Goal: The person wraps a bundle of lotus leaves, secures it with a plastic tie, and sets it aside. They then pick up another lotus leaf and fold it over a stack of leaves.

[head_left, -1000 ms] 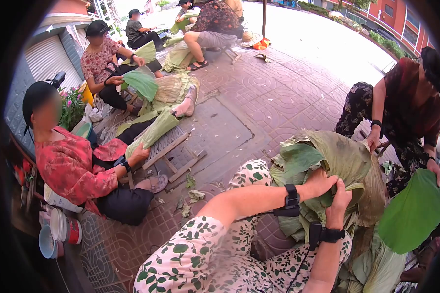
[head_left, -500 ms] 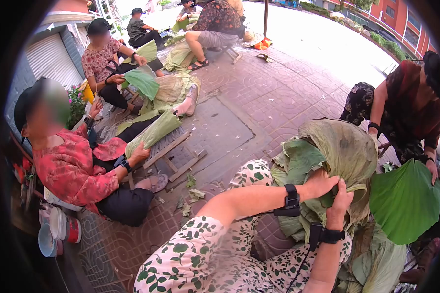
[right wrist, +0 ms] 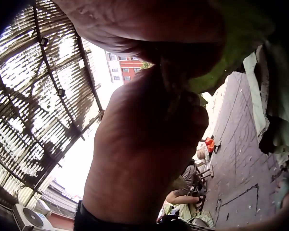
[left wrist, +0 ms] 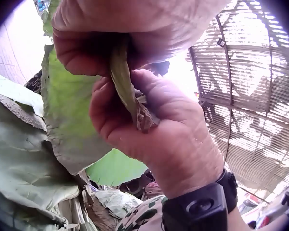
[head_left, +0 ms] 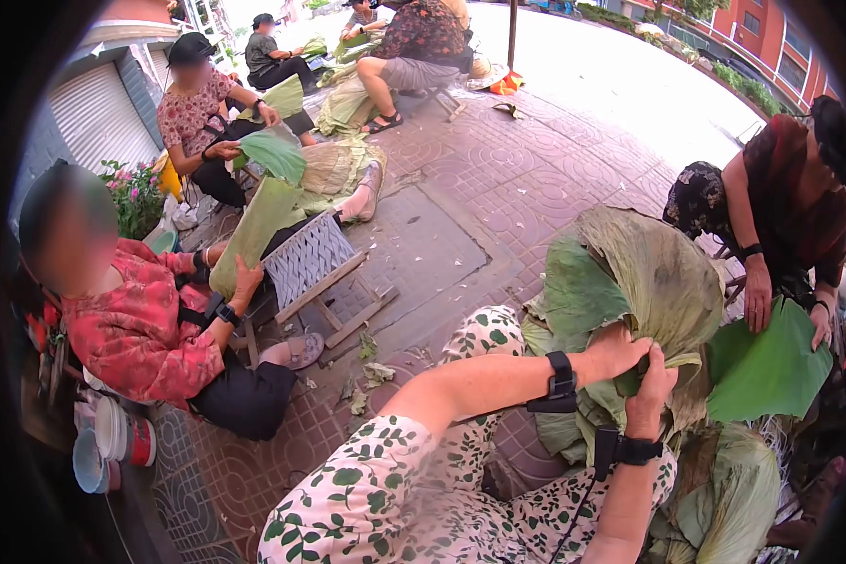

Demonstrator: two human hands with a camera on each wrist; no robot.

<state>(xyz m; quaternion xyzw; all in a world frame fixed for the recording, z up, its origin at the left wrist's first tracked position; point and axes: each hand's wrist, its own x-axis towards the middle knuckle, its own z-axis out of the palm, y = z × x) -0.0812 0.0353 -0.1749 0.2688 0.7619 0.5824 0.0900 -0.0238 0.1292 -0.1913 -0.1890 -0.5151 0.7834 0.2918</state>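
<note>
Item: one large lotus leaf [head_left: 649, 282], folded and standing upright over a heap of like leaves [head_left: 724, 498] at the right of the paved ground, in front of the wearer's knees. Its long axis runs roughly vertical, the broad blade rising above the hands and the folded lower edge gathered between them. Left hand [head_left: 620, 352]: fingers curled round the folded edge from the left, pinching it. Right hand [head_left: 653, 385]: comes up from below, fingers clamped on the same fold; the left wrist view shows it [left wrist: 154, 125] gripping a creased strip of leaf against the other hand. Both hands meet on the leaf, touching each other, so neither is nearer. Surroundings: a person in dark red [head_left: 780, 207] just beyond the leaf at the right edge, pressing a flat green leaf [head_left: 766, 371] that lies close beside the held one; a seated person in a red floral top [head_left: 141, 320] at the left, holding a rolled leaf [head_left: 244, 235] beside a woven stool [head_left: 310, 258]; further seated workers along the far left. Scraps of leaf [head_left: 376, 376] litter the paving [head_left: 442, 235] between.
</note>
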